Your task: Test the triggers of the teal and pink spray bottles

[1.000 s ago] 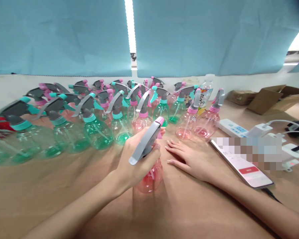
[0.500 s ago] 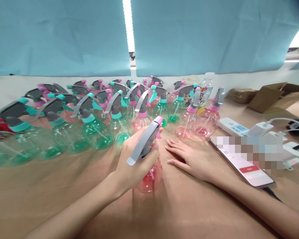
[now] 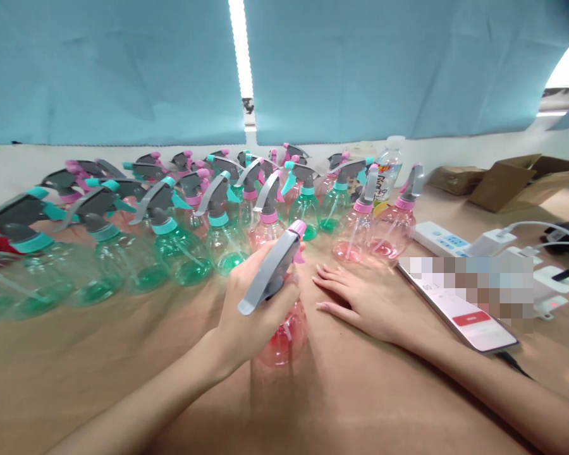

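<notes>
My left hand is wrapped round the neck of a pink spray bottle with a grey trigger head and pink nozzle. The bottle stands upright on the brown table. Just right of it, my right hand lies flat on the table, fingers spread, holding nothing. Behind both hands stand several spray bottles, among them a green one with a turquoise collar and a pink one with a pink collar.
A phone lies right of my right hand, beside a white power strip with plugs and cables. Farther back are a clear labelled bottle and an open cardboard box. A blue cloth hangs behind.
The whole view has shifted very slightly. Both hands and the held bottle keep the same places on the table.
</notes>
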A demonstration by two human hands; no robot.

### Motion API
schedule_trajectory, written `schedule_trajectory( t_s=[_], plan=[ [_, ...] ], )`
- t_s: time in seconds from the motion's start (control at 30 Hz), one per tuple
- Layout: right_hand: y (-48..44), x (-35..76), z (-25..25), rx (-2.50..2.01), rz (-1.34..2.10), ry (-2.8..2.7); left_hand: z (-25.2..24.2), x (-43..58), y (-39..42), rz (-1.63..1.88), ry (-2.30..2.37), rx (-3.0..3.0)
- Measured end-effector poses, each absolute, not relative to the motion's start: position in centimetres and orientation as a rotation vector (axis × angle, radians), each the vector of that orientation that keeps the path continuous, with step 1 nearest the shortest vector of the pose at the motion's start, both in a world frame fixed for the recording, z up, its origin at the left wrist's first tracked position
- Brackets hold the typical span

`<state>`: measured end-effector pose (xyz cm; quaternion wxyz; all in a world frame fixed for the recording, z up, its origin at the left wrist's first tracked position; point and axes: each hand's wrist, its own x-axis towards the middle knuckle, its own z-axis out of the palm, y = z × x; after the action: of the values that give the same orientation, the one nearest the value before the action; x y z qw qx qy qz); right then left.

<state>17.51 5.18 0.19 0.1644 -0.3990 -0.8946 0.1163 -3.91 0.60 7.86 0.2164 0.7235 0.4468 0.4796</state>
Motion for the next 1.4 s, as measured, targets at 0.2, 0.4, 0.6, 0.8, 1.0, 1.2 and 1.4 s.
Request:
schedule_trajectory(
  t_s=[0.2, 0.4, 0.6, 0.8, 1.0, 1.2, 1.4],
  plan=[
    [5.1, 17.4, 0.5, -1.156, 0.324, -2.574, 7.8, -4.1, 0.7, 1.306, 1.230, 2.018],
    [5.2, 17.5, 0.2, -1.143, 0.342, -2.547, 7.7, -4.0, 0.8, 1.257, 1.213, 1.957],
    [5.2, 17.5, 0.1, -1.144, 0.338, -2.560, 7.7, -3.9, 0.7, 1.253, 1.194, 1.901],
    [5.2, 17.4, 0.2, -1.148, 0.366, -2.541, 8.1, -3.9, 0.8, 1.214, 1.198, 1.867],
    [5.3, 17.5, -0.4, -1.155, 0.342, -2.557, 8.6, -3.8, 1.0, 1.283, 1.135, 1.953],
    [5.5, 17.6, -0.9, -1.124, 0.384, -2.548, 8.7, -3.9, 1.1, 1.301, 1.150, 2.006],
    [5.7, 17.6, -1.1, -1.116, 0.412, -2.556, 8.2, -4.3, 1.1, 1.291, 1.166, 1.976]
  ],
)
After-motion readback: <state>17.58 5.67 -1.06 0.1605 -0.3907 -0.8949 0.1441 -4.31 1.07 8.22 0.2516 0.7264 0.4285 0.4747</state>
